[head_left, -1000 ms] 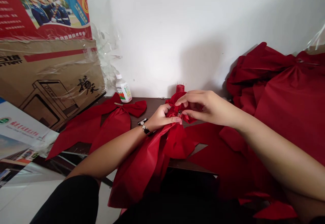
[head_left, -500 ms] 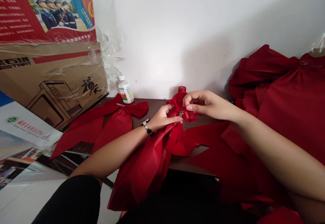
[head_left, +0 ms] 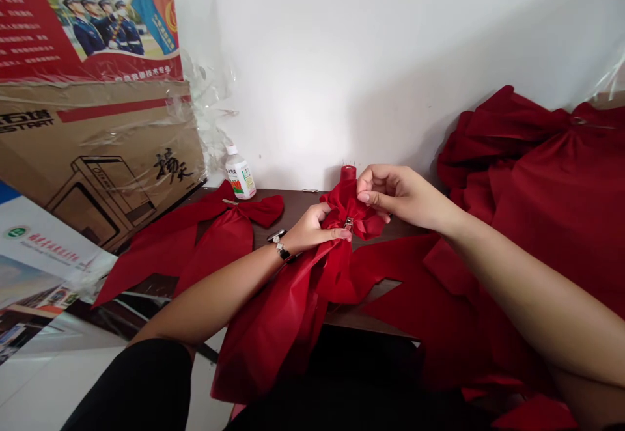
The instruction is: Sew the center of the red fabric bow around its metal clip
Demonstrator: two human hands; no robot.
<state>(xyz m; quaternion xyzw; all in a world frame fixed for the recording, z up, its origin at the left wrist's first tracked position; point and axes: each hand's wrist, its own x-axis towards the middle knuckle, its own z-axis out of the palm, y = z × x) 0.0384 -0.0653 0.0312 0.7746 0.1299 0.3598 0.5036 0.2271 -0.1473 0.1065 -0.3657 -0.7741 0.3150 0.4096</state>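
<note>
Shifted slightly rightward, the right hand (head_left: pixel 403 193) sits just beside the red bow (head_left: pixel 336 268), fingers curled, any hold unclear; the left hand (head_left: pixel 317 230) firmly grips the bow beside a metal clip (head_left: pixel 348 223).

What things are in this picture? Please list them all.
held bow: one, red, under both hands
metal clip: one, silver, on knot
other bows: at least two, red, desk, right heap
bottle: one, white, by wall
pin-topped cylinder: one, red, behind held bow
cardboard box: one, brown, left
poster: one, red, above box
desk: one, dark brown, under bows
wristwatch: one, silver, left wrist
left grip: one, on held bow
right grip: one, above clip
</note>
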